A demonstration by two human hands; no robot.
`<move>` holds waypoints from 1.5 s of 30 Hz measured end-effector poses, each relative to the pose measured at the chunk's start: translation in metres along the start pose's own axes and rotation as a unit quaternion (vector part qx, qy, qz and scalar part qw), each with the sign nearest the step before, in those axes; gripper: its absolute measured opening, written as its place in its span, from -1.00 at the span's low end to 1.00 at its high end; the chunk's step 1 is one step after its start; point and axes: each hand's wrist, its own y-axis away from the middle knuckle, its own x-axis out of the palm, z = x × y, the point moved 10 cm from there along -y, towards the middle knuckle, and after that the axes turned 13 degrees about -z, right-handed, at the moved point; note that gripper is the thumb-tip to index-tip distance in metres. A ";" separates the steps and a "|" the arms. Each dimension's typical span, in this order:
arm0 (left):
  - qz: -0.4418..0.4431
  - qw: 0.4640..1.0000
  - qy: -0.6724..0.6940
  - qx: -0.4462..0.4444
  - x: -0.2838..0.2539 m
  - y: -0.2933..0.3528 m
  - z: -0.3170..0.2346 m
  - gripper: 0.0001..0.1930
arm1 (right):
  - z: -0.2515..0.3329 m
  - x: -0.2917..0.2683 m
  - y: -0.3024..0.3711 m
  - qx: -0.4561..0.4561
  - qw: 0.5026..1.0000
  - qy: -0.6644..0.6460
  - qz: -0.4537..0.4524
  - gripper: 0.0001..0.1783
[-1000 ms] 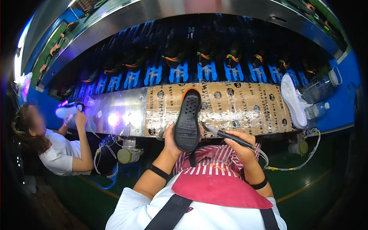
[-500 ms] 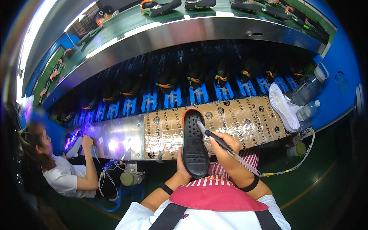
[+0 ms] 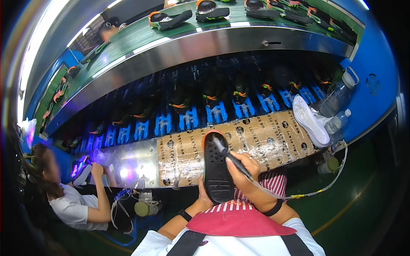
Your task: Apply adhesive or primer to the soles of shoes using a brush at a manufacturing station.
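A black shoe sole (image 3: pixel 218 184) with an orange rim at its far end stands lengthwise before me, its holed inner face towards me. My left hand (image 3: pixel 204 194) is closed on its left side near the lower end, the fingers partly hidden behind it. In my right hand (image 3: pixel 245 170) is a brush pen (image 3: pixel 235 160) with a dark handle and a pale tip. A clear tube (image 3: pixel 267 194) runs from its back end. The tip lies over the holed area near the far end; it looks slightly blurred.
A cardboard-covered bench (image 3: pixel 183 152) lies ahead, bearing a white sole (image 3: pixel 308 123). Clear bottles (image 3: pixel 337 100) stand at the right. Behind are blue racks (image 3: pixel 215 113) holding shoes, below a green conveyor (image 3: pixel 128 45) with more shoes. At the left a seated person (image 3: pixel 81 205) handles a shoe.
The brush tip has moved left and nearer the sole's far rim, my right hand going with it. My left hand keeps its hold. The whole view has shifted slightly.
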 end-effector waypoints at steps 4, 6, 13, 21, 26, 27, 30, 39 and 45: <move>-0.034 0.998 -0.047 -0.028 0.002 -0.001 0.010 -0.26 | 0.008 0.011 0.001 -0.110 0.988 0.103 0.033 -0.80; -0.090 0.993 -0.071 -0.016 -0.004 -0.004 0.009 -0.25 | 0.014 0.027 0.012 -0.149 0.978 0.082 0.122 -0.80; -0.049 0.996 -0.068 -0.022 0.004 -0.007 0.008 -0.21 | 0.010 -0.008 -0.009 -0.071 0.996 0.060 0.004 -0.81; -0.064 0.996 -0.065 0.021 0.006 -0.011 -0.003 -0.16 | 0.003 0.021 0.011 -0.024 0.983 -0.040 0.178 -0.80; -0.059 0.995 -0.043 0.065 -0.002 -0.023 -0.016 -0.16 | -0.012 -0.004 0.004 0.061 0.996 -0.045 0.036 -0.78; 0.015 0.998 0.055 0.015 -0.001 -0.027 -0.011 -0.16 | -0.012 0.003 0.009 0.056 0.995 -0.043 0.071 -0.78; -0.056 0.997 0.002 0.052 0.002 -0.025 -0.013 -0.13 | 0.004 0.018 0.019 -0.039 0.986 -0.065 0.152 -0.79; 0.085 0.993 0.006 0.079 0.035 -0.023 -0.035 -0.04 | 0.007 0.016 0.030 0.009 0.985 -0.063 0.160 -0.74; 0.156 0.979 0.080 0.108 0.053 -0.010 -0.063 -0.06 | 0.009 0.026 0.039 0.124 0.944 -0.161 0.259 -0.78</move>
